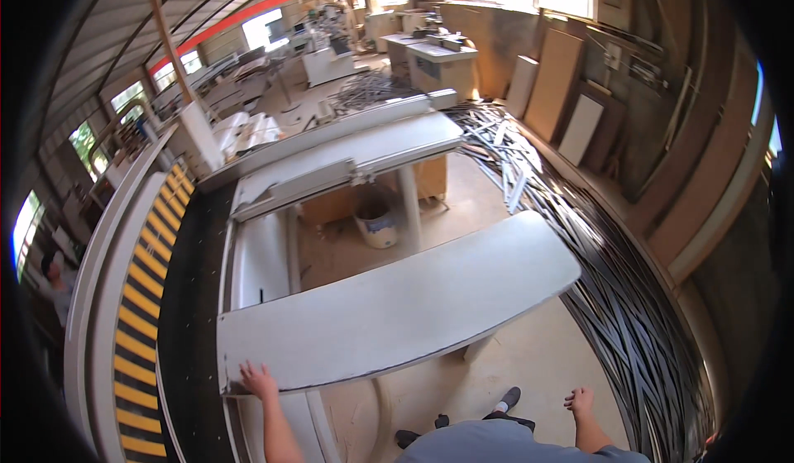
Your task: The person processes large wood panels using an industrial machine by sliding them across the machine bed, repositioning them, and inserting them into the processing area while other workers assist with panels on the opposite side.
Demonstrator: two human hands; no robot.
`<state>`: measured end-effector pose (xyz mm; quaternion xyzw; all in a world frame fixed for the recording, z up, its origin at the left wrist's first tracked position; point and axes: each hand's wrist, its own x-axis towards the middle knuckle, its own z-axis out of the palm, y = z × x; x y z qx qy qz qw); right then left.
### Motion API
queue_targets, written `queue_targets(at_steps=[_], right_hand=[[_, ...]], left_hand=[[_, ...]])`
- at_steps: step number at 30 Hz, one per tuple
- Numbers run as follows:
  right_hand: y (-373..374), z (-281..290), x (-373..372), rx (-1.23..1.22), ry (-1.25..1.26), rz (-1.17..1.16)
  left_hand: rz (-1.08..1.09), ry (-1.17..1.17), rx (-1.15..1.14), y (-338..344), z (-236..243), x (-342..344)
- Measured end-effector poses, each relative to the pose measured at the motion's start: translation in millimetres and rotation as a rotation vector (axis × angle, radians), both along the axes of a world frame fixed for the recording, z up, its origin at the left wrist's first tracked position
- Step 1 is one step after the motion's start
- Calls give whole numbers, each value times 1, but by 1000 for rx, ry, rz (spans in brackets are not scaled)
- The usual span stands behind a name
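Note:
My left hand (259, 380) lies with fingers spread on the near left corner of a long grey table panel (405, 298). The panel has a rounded right end and is part of a large sawing machine. No object shows under the fingers. My right hand (581, 399) hangs in the air beyond the panel's near edge, at the lower right. Its fingers are loosely curled and nothing is seen in them. Along the machine's left side runs a black bed (194, 298) next to a yellow-and-black striped beam (149, 298).
Behind the panel stand a second grey table with a fence (306, 183) and a white bucket (376, 225). A long heap of dark strips (628, 322) covers the floor at right. Boards (554, 83) lean on the right wall. Another person (58, 285) is at far left.

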<state>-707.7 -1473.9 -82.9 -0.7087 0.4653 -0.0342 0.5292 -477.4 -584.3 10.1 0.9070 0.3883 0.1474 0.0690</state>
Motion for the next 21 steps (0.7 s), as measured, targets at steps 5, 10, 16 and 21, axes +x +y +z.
queue_targets(at_steps=[5,10,16,21], right_hand=[[-77,-39,-95,274,67,-344],[-149,-36,-128,249,10,-364],[-249,-6,-135,215,29,-359],[-285,-17,-126,208,61,-536]], left_hand=[[-497,129,-7,-319,-5,128],[-828,105,-56,-588,17,199],[-1152,111,-20,-806,12,264],[-1139,98,-31,-901,12,336]])
